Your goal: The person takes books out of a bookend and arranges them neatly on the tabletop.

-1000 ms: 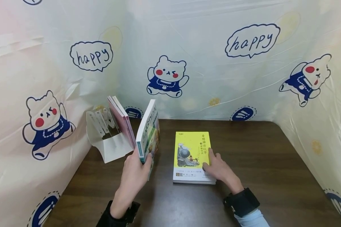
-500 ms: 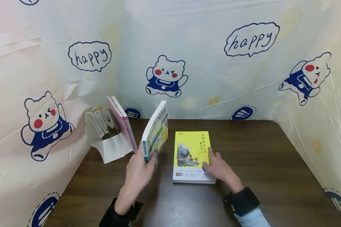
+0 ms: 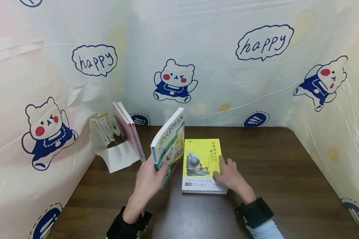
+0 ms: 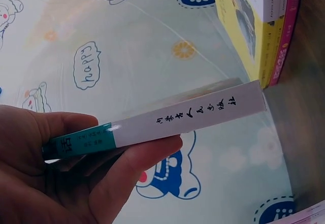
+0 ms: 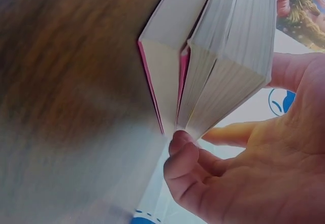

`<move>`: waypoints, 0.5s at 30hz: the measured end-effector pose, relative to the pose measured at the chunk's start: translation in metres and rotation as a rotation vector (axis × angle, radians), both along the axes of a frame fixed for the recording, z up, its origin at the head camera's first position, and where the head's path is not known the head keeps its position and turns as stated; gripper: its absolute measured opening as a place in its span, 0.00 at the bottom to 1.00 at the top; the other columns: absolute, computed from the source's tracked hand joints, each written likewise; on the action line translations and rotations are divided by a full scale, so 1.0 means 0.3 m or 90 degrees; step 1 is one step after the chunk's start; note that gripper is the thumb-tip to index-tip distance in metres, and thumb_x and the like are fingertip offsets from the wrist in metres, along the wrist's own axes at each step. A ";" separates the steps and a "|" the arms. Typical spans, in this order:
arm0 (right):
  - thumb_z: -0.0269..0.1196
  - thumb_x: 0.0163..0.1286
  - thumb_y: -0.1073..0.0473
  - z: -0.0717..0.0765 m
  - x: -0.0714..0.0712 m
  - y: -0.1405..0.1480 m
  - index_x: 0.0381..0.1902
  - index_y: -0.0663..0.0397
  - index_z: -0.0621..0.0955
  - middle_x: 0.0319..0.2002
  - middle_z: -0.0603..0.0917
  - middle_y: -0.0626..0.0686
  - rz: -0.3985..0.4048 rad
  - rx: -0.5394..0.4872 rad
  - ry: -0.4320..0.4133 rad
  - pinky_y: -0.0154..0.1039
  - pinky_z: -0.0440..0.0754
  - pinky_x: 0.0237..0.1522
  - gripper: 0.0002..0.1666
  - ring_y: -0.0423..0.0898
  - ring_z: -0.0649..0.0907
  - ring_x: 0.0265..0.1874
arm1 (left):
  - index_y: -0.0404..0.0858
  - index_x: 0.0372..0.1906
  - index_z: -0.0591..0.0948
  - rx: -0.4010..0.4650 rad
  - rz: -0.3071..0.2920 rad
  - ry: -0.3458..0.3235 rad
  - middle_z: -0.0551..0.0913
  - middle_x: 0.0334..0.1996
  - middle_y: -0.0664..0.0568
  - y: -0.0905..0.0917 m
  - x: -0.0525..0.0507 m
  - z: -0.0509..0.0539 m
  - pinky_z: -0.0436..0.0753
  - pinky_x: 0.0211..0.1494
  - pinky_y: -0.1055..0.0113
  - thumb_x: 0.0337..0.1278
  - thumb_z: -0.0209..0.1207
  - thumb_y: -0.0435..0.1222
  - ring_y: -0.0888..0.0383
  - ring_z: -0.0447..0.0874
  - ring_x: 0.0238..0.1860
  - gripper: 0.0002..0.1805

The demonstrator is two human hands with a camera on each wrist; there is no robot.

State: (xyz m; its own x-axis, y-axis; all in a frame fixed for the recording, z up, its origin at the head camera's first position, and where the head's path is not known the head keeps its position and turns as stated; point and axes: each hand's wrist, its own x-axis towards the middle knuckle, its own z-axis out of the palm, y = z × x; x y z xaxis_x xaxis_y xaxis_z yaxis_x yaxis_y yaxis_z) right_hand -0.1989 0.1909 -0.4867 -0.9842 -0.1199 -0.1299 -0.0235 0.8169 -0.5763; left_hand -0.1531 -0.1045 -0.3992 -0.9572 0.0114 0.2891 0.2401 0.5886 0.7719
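My left hand (image 3: 149, 179) grips a paperback book (image 3: 167, 139) by its lower end. The book stands tilted above the table, its white spine towards me and its cover colourful; in the left wrist view the spine (image 4: 188, 113) ends in a green band. My right hand (image 3: 231, 177) holds the right side of a book stack, thumb on the cover of the yellow book (image 3: 198, 159) on top. In the right wrist view its curled fingers (image 5: 185, 158) touch the stack's edge. A pink-edged book (image 5: 162, 76) lies at the bottom of that stack.
A white folding bookend (image 3: 119, 156) with several upright panels stands at the table's back left. Pink books (image 3: 130, 132) lean upright against it. Behind the brown table (image 3: 272, 166) hangs a printed curtain (image 3: 215, 79), which also closes off both sides.
My left hand has moved slightly right with the paperback, away from the bookend and towards the stack, and the cover has turned more into view. My right hand stays on the stack.
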 end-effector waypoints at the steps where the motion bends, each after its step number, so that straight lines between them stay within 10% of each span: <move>1: 0.62 0.73 0.52 -0.001 -0.001 0.000 0.82 0.68 0.57 0.67 0.67 0.70 -0.001 0.002 0.006 0.57 0.75 0.53 0.49 0.62 0.68 0.59 | 0.39 0.75 0.72 -0.001 -0.002 0.000 0.82 0.64 0.36 0.001 -0.001 0.001 0.85 0.52 0.36 0.71 0.63 0.30 0.39 0.86 0.57 0.30; 15: 0.66 0.72 0.52 0.011 -0.017 -0.011 0.78 0.64 0.67 0.59 0.70 0.64 -0.016 -0.008 0.083 0.52 0.76 0.48 0.43 0.59 0.68 0.57 | 0.39 0.75 0.72 0.019 -0.029 -0.032 0.81 0.66 0.38 0.012 -0.010 0.001 0.82 0.56 0.34 0.72 0.64 0.31 0.38 0.85 0.59 0.30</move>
